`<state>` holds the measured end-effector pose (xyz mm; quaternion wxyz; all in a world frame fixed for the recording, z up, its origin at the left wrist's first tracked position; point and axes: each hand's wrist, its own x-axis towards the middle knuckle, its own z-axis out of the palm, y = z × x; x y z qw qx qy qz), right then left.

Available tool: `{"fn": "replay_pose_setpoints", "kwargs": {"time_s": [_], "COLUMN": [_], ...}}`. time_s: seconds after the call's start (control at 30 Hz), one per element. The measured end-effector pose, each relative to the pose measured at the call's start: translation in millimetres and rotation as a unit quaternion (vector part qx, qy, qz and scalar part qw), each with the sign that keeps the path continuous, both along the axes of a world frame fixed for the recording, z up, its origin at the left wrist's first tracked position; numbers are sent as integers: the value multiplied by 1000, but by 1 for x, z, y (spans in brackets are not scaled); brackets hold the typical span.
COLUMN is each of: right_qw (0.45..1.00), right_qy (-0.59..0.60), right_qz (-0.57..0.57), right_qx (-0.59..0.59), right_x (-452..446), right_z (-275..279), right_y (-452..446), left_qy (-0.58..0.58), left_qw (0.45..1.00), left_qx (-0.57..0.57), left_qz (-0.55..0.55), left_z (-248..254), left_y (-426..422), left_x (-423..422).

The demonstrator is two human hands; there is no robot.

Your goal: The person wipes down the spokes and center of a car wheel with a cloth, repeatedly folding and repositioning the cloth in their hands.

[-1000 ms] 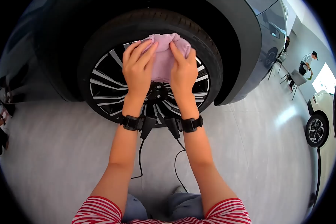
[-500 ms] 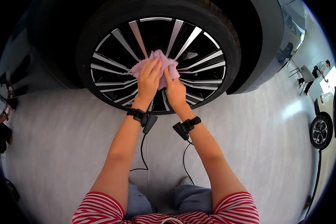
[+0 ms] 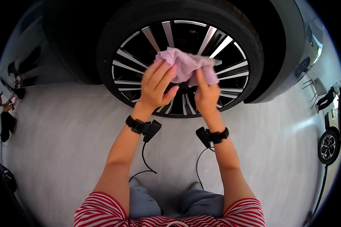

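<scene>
A pink cloth (image 3: 185, 63) is spread between my two hands in front of the hub of a car wheel (image 3: 129, 62) with silver and black spokes. My left hand (image 3: 155, 84) has its fingertips on the cloth's left end, with the thumb apart below. At the cloth's right end, my right hand (image 3: 207, 92) grips it with bent fingers, the index finger lying along the fabric. A black strap with a device sits on each wrist, and a cable hangs from each.
The dark car body (image 3: 288, 49) arches over the wheel. Grey floor (image 3: 178, 151) lies below. A person (image 3: 327, 97) stands by a chair (image 3: 319, 87) at right, near a pale car's wheel (image 3: 328, 146). Another person (image 3: 7, 117) is at far left.
From bunched over the hub, the cloth has been stretched sideways. My hands have moved apart, my right hand going rightward, and the left thumb has come away from the cloth.
</scene>
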<state>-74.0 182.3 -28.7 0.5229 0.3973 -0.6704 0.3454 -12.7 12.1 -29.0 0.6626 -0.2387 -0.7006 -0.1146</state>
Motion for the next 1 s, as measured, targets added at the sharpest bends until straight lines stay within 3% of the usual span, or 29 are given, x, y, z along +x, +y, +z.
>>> {"fn": "replay_pose_setpoints", "kwargs": {"time_s": [0.17, 0.3, 0.37, 0.4, 0.57, 0.7, 0.83, 0.9, 1.0], "right_qw": [994, 997, 993, 991, 994, 996, 975, 974, 968], "right_qy": [59, -8, 3, 9, 8, -85, -222, -222, -246], "right_qz": [56, 37, 31, 30, -38, 34, 30, -16, -9], "right_qx": [-72, -72, -117, -128, -104, -15, 18, 36, 46], "right_x": [13, -2, -24, -33, -42, -45, -48, -43, -34], "right_z": [76, 74, 55, 46, -11, -72, -133, -142, -140], "right_y": [-37, -85, -98, -101, -101, -91, -74, -66, -56], "left_qy": [155, 51, -141, -118, -93, -123, -270, -281, -307], "left_qw": [970, 955, 981, 986, 987, 982, 955, 958, 948], "left_qx": [21, 45, 104, 100, 116, 135, 122, 58, 81], "left_qz": [185, 288, 86, 62, 58, 39, 7, 24, -3], "left_z": [39, 46, 42, 36, -23, -73, -99, -110, -110], "left_y": [-23, -47, -48, -43, -22, -13, 2, 9, 14], "left_x": [12, -5, -19, -27, -52, -56, -43, -36, -31]}}
